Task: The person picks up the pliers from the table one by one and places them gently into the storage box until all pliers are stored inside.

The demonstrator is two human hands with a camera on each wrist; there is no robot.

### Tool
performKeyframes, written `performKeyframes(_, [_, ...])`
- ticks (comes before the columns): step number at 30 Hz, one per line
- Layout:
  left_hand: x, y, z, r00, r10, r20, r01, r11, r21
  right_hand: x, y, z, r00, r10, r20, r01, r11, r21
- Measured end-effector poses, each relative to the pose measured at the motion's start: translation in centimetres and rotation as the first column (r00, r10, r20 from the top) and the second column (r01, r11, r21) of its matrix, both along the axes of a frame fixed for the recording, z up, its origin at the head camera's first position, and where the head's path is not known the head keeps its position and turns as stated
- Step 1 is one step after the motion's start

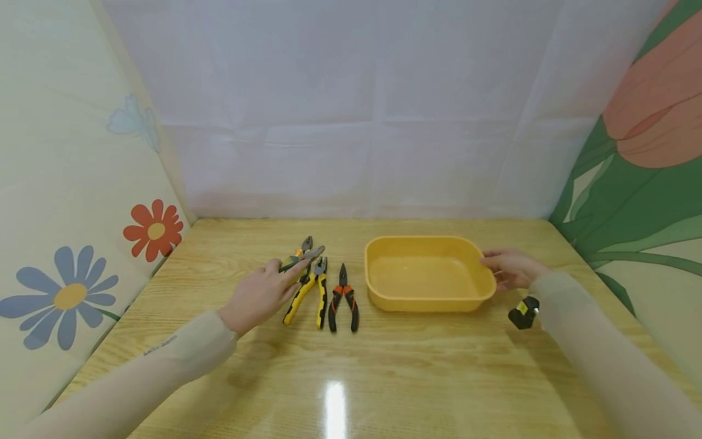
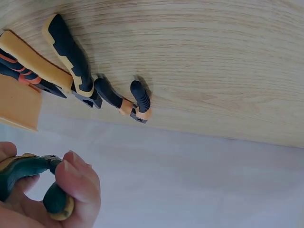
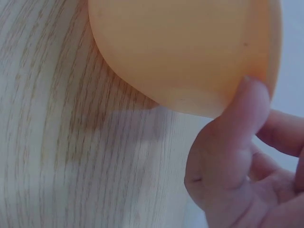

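Note:
Held in my left hand (image 1: 263,296) is a pair of green-handled pliers (image 1: 311,259), jaws toward the tray. In the left wrist view, thumb and fingers curl round its green-and-yellow handles (image 2: 28,170). Beneath and beside that hand lie yellow-and-black pliers (image 1: 303,300) with spread handles. Farther back is another pair with orange and black handles (image 2: 114,97), partly hidden by the hand in the head view. My right hand (image 1: 512,268) pinches the right end of a yellow plastic tray (image 1: 430,305), thumb on its wall (image 3: 190,52) and fingers at the rim.
Red-and-black long-nose pliers (image 1: 343,299) lie between the yellow-and-black pliers and the tray. A black tape measure (image 1: 523,313) sits by the right sleeve. The wooden table (image 1: 406,372) meets a white cloth (image 1: 351,171) at the back, with flower-printed panels on both sides.

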State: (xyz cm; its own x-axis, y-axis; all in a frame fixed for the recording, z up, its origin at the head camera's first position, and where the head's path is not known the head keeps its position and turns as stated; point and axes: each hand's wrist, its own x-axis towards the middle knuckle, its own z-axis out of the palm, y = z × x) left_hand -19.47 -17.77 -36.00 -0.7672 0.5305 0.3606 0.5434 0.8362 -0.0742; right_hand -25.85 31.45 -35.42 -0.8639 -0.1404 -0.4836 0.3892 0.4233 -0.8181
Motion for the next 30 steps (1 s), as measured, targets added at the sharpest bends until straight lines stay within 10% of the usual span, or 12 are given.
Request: performKeyframes(30, [-1.0,2.5,1.3,0.993,-0.075,0.086,0.075,0.997,0.009,0.2,-0.7,0.4,0.999,-0.022,-0.024,0.023,0.999,0.045])
